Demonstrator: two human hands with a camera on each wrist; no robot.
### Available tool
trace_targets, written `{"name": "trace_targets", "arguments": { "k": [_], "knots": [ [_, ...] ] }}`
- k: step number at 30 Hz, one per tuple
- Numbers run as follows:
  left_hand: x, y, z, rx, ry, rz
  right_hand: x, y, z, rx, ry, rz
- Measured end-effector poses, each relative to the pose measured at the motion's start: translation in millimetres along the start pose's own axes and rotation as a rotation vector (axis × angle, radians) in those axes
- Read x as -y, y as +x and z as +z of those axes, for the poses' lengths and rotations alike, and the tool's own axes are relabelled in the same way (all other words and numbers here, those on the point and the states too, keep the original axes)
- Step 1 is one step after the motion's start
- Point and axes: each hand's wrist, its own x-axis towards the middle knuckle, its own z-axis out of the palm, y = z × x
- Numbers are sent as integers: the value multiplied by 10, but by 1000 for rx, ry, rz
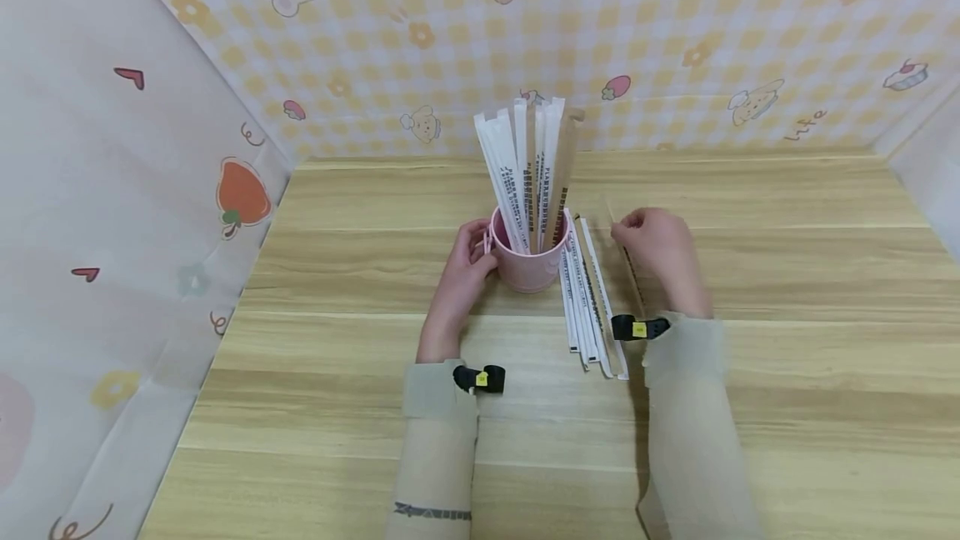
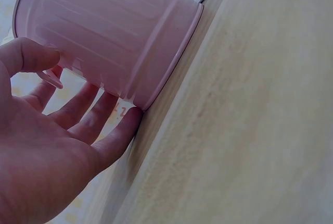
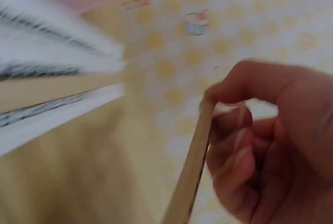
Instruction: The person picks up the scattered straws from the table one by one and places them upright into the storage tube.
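My left hand (image 1: 467, 273) grips the left side of a small pink bucket (image 1: 527, 271), thumb and fingers about its handle ear (image 2: 50, 78). Standing in the bucket are several paper-wrapped straws, white ones (image 1: 504, 165) and brown ones (image 1: 567, 161). To the right, my right hand (image 1: 660, 252) pinches a brown paper-wrapped straw (image 3: 191, 174) between thumb and index finger. Its lower part slants down past the wrist in the head view. Between bucket and right hand, several wrapped straws (image 1: 587, 307) lie side by side on the table, mostly white with a brown one among them.
The wood-grain table (image 1: 337, 273) meets a yellow checked backdrop (image 1: 420, 48) at its far edge. A white patterned sheet (image 1: 165, 148) rises along the left side, and another pale panel (image 1: 926, 157) stands at the right. Black straps (image 1: 640, 328) sit on both wrists.
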Motion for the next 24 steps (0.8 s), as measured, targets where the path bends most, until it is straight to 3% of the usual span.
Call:
{"name": "trace_targets", "arguments": {
  "k": [9,17,21,24],
  "knots": [
    [-3,-2,0,2,-2,0,306,-209,-321,-353,204,-139],
    [6,-6,-3,-5,-1,2,581,-436,-471,-618,597,-303],
    [-5,-5,-2,-4,-2,2,696,-539,-535,-743,853,-445],
    [-10,-5,4,-2,-3,7,740,-591,-565,-804,981,-553]
  ]
}}
